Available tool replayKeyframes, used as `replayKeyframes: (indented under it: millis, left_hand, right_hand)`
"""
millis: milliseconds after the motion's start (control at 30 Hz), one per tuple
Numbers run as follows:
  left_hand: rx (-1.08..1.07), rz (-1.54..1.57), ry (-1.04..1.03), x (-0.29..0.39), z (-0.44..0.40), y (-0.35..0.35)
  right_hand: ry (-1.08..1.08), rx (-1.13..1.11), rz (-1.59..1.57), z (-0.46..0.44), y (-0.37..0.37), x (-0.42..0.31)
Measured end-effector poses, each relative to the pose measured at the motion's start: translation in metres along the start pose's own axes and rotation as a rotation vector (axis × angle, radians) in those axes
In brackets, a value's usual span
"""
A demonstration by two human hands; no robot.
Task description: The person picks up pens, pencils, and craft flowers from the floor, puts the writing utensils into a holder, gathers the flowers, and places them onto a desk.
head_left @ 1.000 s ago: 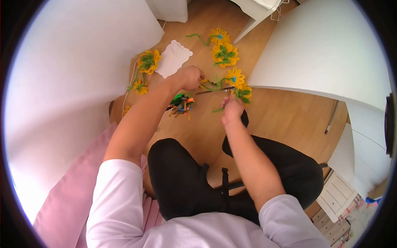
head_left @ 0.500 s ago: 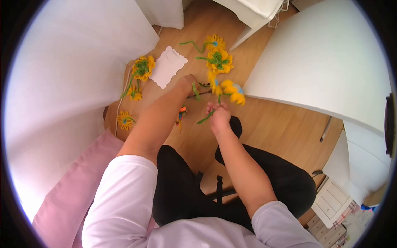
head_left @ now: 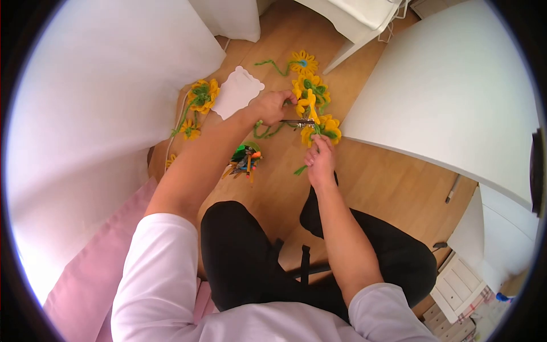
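Observation:
My right hand (head_left: 321, 161) is closed on the green stems of yellow pipe-cleaner flowers (head_left: 329, 126); a stem end sticks out below the fingers. Just above, a yellow flower (head_left: 308, 107) stands upright. My left hand (head_left: 278, 106) has its fingers pinched beside these petals, with a bit of green at the fingertips; what they grip is unclear. A dark thin tool with a silvery part (head_left: 301, 122) lies between the hands, its kind hard to tell. Below my left hand curls a green pipe-cleaner stem (head_left: 265, 132). Another yellow flower (head_left: 320, 88) is partly hidden behind.
On the wooden floor are a flower with a blue centre (head_left: 303, 63), more flowers at left (head_left: 203, 97), a white scalloped card (head_left: 239, 91) and a green holder of pens (head_left: 246, 155). A white desk leg (head_left: 346, 54) and a large white panel (head_left: 444, 85) border the right.
My right hand has moved up and right with the flowers, which have turned. My left hand has moved right, towards the petals. More of the pen holder shows.

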State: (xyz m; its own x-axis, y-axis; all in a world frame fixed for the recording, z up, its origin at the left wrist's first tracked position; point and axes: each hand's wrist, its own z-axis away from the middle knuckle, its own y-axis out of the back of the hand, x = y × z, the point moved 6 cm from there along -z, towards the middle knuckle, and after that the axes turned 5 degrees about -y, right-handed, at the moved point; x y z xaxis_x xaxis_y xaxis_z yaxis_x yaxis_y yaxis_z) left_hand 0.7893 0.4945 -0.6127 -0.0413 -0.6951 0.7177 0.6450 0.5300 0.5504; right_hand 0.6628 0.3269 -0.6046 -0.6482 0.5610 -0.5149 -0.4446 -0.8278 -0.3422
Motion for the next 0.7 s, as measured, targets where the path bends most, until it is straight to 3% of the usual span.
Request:
replayKeyframes:
  millis: [67, 133, 167, 267, 300, 433, 467, 533, 600, 633, 667, 700]
  left_hand:
    - [-0.092, -0.026, 0.049, -0.004, -0.003, -0.010]
    - [-0.036, 0.169, -0.211, -0.037, -0.031, -0.046]
    - [-0.067, 0.379, -0.100, -0.030, -0.024, -0.049]
    - [-0.163, 0.477, -0.078, 0.003, -0.009, -0.045]
    - [-0.132, 0.329, -0.153, 0.010, -0.009, -0.042]
    - [-0.053, 0.297, -0.162, 0.027, -0.008, -0.038]
    - [-0.020, 0.418, -0.170, 0.033, -0.006, -0.038]
    - [0.010, 0.535, -0.180, 0.039, -0.009, -0.044]
    - [-0.074, 0.807, 0.122, 0.030, -0.009, -0.063]
    - [-0.096, 0.702, -0.034, 0.039, -0.008, -0.062]
    - [-0.097, 0.698, -0.031, 0.041, -0.006, -0.065]
    - [-0.091, 0.467, -0.057, 0.053, 0.002, -0.056]
  right_hand:
    - [0.034, -0.033, -0.025, -0.001, 0.005, -0.002]
    - [0.041, -0.093, -0.063, -0.007, 0.007, -0.001]
    - [0.048, -0.099, -0.059, -0.008, 0.006, -0.003]
    - [0.078, -0.128, -0.064, -0.012, 0.000, -0.005]
    - [0.062, -0.143, -0.064, -0.013, 0.000, -0.006]
    - [0.083, -0.179, -0.078, -0.016, -0.002, -0.010]
    - [0.086, -0.183, -0.078, -0.018, -0.004, -0.010]
    - [0.167, 0.046, 0.133, -0.017, -0.001, -0.013]
    - [0.225, 0.058, 0.051, -0.020, -0.017, -0.010]
    - [0.281, 0.067, -0.023, -0.020, -0.023, -0.012]
    - [0.280, 0.067, -0.027, -0.025, -0.023, -0.011]
    - [0.157, -0.040, -0.149, -0.034, -0.028, -0.003]
